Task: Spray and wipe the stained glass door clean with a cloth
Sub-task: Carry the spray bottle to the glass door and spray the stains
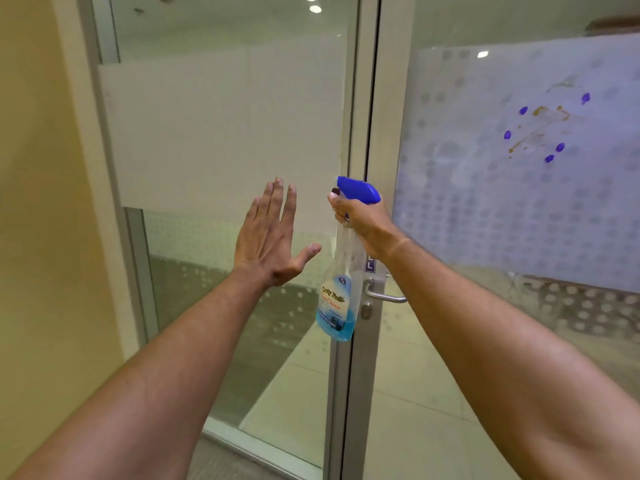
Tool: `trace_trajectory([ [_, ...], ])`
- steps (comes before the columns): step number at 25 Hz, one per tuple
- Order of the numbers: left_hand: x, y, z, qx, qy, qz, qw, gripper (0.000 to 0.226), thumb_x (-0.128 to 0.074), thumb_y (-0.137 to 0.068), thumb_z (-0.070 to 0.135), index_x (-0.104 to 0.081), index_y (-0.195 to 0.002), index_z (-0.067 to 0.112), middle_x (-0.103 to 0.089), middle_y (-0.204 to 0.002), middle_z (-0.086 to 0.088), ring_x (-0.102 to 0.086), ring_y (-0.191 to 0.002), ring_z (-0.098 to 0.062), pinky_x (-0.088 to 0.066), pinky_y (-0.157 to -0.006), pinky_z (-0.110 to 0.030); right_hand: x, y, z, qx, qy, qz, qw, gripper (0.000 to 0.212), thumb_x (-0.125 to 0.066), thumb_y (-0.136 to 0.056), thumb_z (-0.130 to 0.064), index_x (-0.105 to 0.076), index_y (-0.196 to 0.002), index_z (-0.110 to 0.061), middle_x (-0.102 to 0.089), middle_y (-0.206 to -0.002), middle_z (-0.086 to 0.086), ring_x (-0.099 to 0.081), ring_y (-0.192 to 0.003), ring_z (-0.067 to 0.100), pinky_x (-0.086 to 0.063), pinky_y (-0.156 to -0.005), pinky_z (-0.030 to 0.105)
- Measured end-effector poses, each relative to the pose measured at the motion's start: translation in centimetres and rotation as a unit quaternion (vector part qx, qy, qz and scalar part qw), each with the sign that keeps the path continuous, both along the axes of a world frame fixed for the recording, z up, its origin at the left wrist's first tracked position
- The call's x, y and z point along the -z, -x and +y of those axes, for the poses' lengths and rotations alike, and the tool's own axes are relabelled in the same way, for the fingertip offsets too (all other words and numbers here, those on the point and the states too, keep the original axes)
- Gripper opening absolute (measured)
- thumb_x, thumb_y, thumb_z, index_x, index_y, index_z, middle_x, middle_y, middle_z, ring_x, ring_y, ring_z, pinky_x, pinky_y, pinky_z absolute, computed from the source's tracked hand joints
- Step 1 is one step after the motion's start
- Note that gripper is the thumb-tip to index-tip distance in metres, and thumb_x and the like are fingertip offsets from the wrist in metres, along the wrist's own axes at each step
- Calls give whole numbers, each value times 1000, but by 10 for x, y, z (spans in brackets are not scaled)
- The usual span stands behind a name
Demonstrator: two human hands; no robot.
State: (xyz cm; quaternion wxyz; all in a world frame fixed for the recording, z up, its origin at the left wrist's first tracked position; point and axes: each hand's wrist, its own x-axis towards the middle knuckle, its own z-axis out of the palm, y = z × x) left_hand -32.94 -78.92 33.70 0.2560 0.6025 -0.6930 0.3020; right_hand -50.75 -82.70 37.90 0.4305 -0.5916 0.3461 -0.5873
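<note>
The glass door fills the right half, with a frosted dotted band across it. Purple dots and brown smears, the stains, sit on its upper right. My right hand grips the neck of a clear spray bottle with a blue trigger head and a little blue liquid at the bottom; it hangs in front of the door's left frame. My left hand is raised flat, fingers spread, holding nothing, in front of the fixed glass panel to the left. No cloth is in view.
A metal lever handle with a keyhole below sits on the door frame just behind the bottle. A fixed glass panel with a frosted band stands left of the door. A yellow wall runs along the left.
</note>
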Motion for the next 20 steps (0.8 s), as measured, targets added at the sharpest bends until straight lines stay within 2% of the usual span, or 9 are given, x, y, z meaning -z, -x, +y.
trace_trajectory([
  [4,6,-12,54,-47,-4,6,999,104,-30,-84,73,11,-155,9,12,-163,-17,10,-151,-29,-2,-123,-45,5,-17,35,-73,-5,4,997,43,-77,-82,-18,-58,-119,-6,-64,-110,14,-63,-100,23,-55,-90,34],
  [7,16,-26,102,-103,-11,3,995,104,-21,-82,76,12,-154,9,12,-163,-18,9,-151,-29,-3,-123,-46,11,-35,65,-133,2,18,991,37,-76,-83,-19,-61,-112,-3,-61,-93,9,-58,-84,21,-52,-78,32],
  [9,25,-39,137,-135,-20,4,991,105,-18,-80,76,12,-154,9,13,-162,-18,10,-151,-29,-3,-123,-46,19,-55,87,-168,1,26,985,26,-76,-83,-20,-64,-103,-7,-59,-85,5,-53,-78,19,-47,-75,32],
  [12,39,-63,194,-182,-38,10,983,105,-18,-80,77,13,-154,9,14,-162,-17,10,-151,-27,0,-123,-44,32,-90,126,-232,-5,25,972,17,-76,-83,-20,-63,-93,-13,-56,-82,7,-51,-76,19,-46,-74,33],
  [14,46,-81,230,-222,-49,11,974,105,-18,-81,77,13,-154,9,15,-162,-17,10,-151,-28,1,-123,-44,39,-117,152,-274,-4,27,961,23,-76,-83,-22,-61,-96,-12,-56,-81,5,-53,-70,15,-46,-68,28],
  [15,49,-90,250,-242,-52,13,969,105,-18,-81,77,13,-154,9,14,-162,-18,10,-151,-28,1,-123,-43,42,-131,166,-290,-9,27,957,30,-77,-81,-24,-60,-103,-11,-60,-86,4,-58,-74,14,-49,-70,27],
  [17,53,-109,289,-282,-50,16,958,105,-17,-81,78,12,-154,9,14,-162,-17,10,-151,-28,2,-123,-42,48,-160,195,-319,-22,30,947,39,-79,-80,-26,-59,-111,-15,-66,-104,5,-64,-95,17,-55,-83,31],
  [18,55,-118,309,-301,-49,18,952,105,-16,-80,78,12,-154,9,14,-162,-17,10,-151,-27,2,-123,-42,50,-174,211,-336,-24,34,941,37,-79,-81,-27,-60,-111,-18,-66,-109,6,-64,-100,19,-55,-88,34],
  [20,60,-137,349,-336,-53,24,940,105,-15,-80,79,12,-154,10,15,-163,-16,11,-151,-27,1,-123,-42,53,-202,244,-369,-29,38,928,32,-78,-82,-26,-61,-109,-20,-67,-108,5,-64,-101,18,-54,-87,32],
])
